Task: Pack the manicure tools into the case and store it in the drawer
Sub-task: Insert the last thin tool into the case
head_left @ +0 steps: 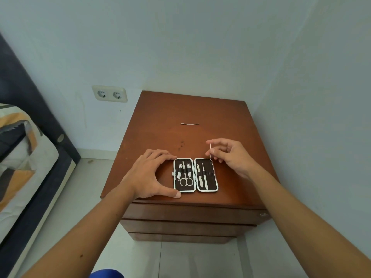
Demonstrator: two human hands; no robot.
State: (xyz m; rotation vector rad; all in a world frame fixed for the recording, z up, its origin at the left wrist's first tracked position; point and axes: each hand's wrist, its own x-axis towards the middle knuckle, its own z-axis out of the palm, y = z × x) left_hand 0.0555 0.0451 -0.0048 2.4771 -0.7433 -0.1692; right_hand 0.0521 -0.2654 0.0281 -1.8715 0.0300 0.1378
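Observation:
An open manicure case (195, 175) with a dark lining and white rim lies near the front edge of a brown wooden nightstand (210, 117). Its left half holds clippers and scissors (186, 180); its right half holds two slim tools (202, 177). My left hand (149, 174) braces the case's left side, fingers at the top corner and thumb at the bottom corner. My right hand (230, 155) pinches a thin metal tool (210, 152) upright, its tip over the case's top right corner. Another slim tool (190, 124) lies loose farther back on the nightstand.
The nightstand stands in a corner of pale walls and has shut drawers (188, 214) below the top, with a knob (263, 215) at the right. A double wall socket (109, 93) is at the left. A bed (24, 157) with patterned bedding is at far left.

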